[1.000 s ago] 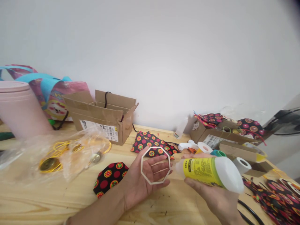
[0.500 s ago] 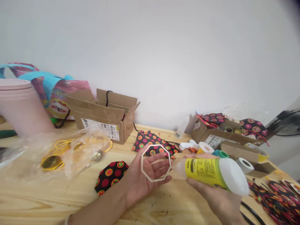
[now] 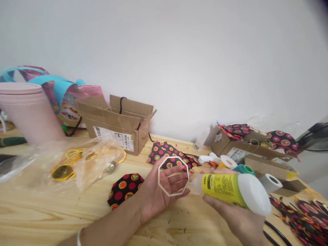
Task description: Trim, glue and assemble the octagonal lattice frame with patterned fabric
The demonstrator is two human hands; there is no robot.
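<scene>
My left hand (image 3: 156,198) is palm up, and a thin white octagonal frame (image 3: 174,195) rests across its fingers. The fingers are slightly curled beneath the frame. My right hand (image 3: 233,217) is wrapped round a white squeeze bottle (image 3: 220,188) with a yellow label. The bottle lies tilted on its side in the air, its nozzle end close to the frame's right edge. Under my left forearm's far side sits a black octagonal fabric piece (image 3: 124,188) with a flower pattern. Behind my left fingers lies a similar patterned cloth (image 3: 164,150), partly covered.
An open cardboard box (image 3: 115,124) stands by the wall, near a pink lidded container (image 3: 28,112) and plastic bags with yellow cord (image 3: 73,157). At right are a white glue gun (image 3: 208,158), tape rolls (image 3: 229,161), another box (image 3: 225,147) and piled patterned fabric (image 3: 302,215).
The view has shifted, so the table items appear slightly farther right. The bottle's nozzle looks slightly nearer the frame. Both hands keep their holds.
</scene>
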